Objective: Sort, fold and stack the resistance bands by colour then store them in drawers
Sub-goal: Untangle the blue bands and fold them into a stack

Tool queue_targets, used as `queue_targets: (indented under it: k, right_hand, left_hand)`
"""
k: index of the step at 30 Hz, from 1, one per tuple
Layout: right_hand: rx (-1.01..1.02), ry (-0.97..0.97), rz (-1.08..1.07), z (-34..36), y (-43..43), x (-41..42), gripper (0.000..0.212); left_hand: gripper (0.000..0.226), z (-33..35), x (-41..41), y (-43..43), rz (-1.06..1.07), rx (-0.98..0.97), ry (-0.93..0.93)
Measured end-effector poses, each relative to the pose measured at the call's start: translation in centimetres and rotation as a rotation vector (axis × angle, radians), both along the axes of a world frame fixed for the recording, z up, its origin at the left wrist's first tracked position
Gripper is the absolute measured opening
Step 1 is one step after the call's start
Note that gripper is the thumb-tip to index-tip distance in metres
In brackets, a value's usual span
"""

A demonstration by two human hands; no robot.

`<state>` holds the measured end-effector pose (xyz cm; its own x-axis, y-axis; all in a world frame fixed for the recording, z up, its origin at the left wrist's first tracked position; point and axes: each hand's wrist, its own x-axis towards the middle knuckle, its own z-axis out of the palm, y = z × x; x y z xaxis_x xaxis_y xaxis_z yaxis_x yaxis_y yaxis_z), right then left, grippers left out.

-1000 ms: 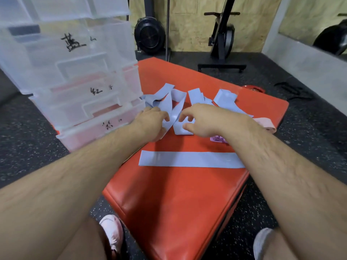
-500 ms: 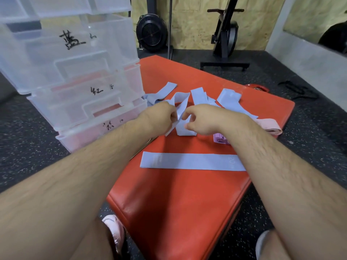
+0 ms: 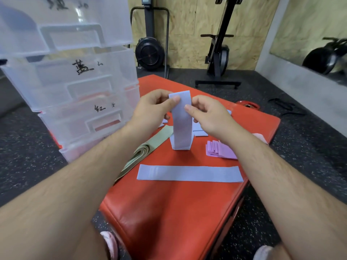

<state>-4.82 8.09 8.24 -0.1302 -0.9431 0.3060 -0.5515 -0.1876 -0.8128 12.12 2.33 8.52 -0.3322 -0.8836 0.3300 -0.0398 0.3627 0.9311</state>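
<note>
A blue band (image 3: 181, 128) is being held upright over the red pad (image 3: 169, 212), its top end being pinched by the left hand (image 3: 152, 109) and the right hand (image 3: 208, 117). Its lower end is possibly touching the pad. A second blue band (image 3: 189, 173) is lying flat nearby.

drawers (image 3: 75, 81) are stacked left of the gripped band (image 3: 181, 124); a flat band (image 3: 189, 173) is laid nearer on the mat (image 3: 169, 212), folded bands (image 3: 219, 150) right.
</note>
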Motion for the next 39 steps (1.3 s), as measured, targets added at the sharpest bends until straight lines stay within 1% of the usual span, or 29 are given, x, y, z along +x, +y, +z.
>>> queue_targets:
  k: [3, 5, 7, 10, 12, 13, 15, 16, 18, 20, 23, 24, 26, 27, 29, 34, 37, 39]
  right_hand:
    - [-0.092, -0.089, -0.020, 0.6, 0.6, 0.1, 0.012]
    - [-0.153, -0.112, -0.025, 1.0, 1.1, 0.2, 0.006]
    - [-0.202, -0.040, -0.041, 0.8, 1.5, 0.1, 0.003]
    - [-0.241, 0.138, -0.053, 0.2, 1.9, -0.2, 0.007]
    - [-0.232, 0.220, -0.023, -0.1, 2.2, -0.1, 0.007]
    - [-0.211, 0.244, -0.004, -0.2, 2.4, 0.0, 0.007]
    - [-0.169, 0.260, 0.034, -0.4, 2.8, 0.2, 0.013]
    - [-0.167, 0.254, 0.042, -0.5, 2.9, 0.2, 0.013]
    - [-0.206, 0.239, 0.017, -0.5, 3.0, 0.2, 0.007]
    - [-0.212, 0.140, 0.010, -0.4, 2.9, 0.1, 0.010]
    - [-0.138, -0.063, 0.039, 0.0, 2.5, 0.6, 0.011]
    - [-0.109, -0.091, 0.045, 0.0, 2.2, 0.7, 0.011]
    - [-0.020, -0.125, 0.093, -0.3, 1.7, 1.0, 0.022]
    - [0.027, -0.122, 0.119, -0.5, 1.4, 1.2, 0.024]
    - [0.074, -0.081, 0.147, -1.0, 1.1, 1.9, 0.017]
    - [0.077, -0.041, 0.168, -1.3, 0.7, 3.5, 0.007]
    - [0.114, -0.008, 0.212, -1.4, 0.6, 3.8, 0.009]
    - [0.157, 0.005, 0.260, -1.5, 0.7, 3.6, 0.009]
  left_hand:
    - [0.012, 0.1, -0.4, 0.5, 0.075, -0.005, 0.045]
    - [0.021, 0.0, -0.7, 0.8, 0.131, 0.010, 0.077]
    - [0.027, 0.0, -1.1, 1.1, 0.112, 0.093, 0.104]
    - [0.033, 0.4, -1.6, 1.5, -0.089, 0.325, 0.226]
    - [0.037, 0.6, -1.6, 1.7, -0.150, 0.413, 0.253]
    - [0.036, 0.6, -1.6, 1.6, -0.145, 0.412, 0.235]
    - [0.022, 0.4, -1.3, 1.7, -0.090, 0.351, 0.164]
    - [0.018, 0.3, -1.1, 1.7, -0.068, 0.327, 0.126]
    - [0.020, 0.3, -0.7, 1.9, -0.061, 0.293, 0.057]
    - [0.019, 0.5, -0.3, 2.1, -0.077, 0.256, 0.011]
    - [0.016, 0.7, 0.4, 2.3, -0.092, 0.197, -0.025]
    - [0.015, 0.7, 0.7, 2.4, -0.099, 0.176, -0.036]
    - [0.014, 0.7, 1.4, 2.5, -0.104, 0.133, -0.056]
    - [0.014, 0.7, 1.7, 2.5, -0.105, 0.119, -0.059]
    - [0.015, 0.5, 2.3, 2.3, -0.099, 0.105, -0.068]
    - [0.012, 0.1, 3.6, 2.0, -0.007, 0.013, -0.217]
    - [0.004, 0.1, 4.4, 1.4, 0.063, -0.019, -0.245]
    - [0.002, 0.2, 5.0, 0.8, 0.100, -0.004, -0.230]
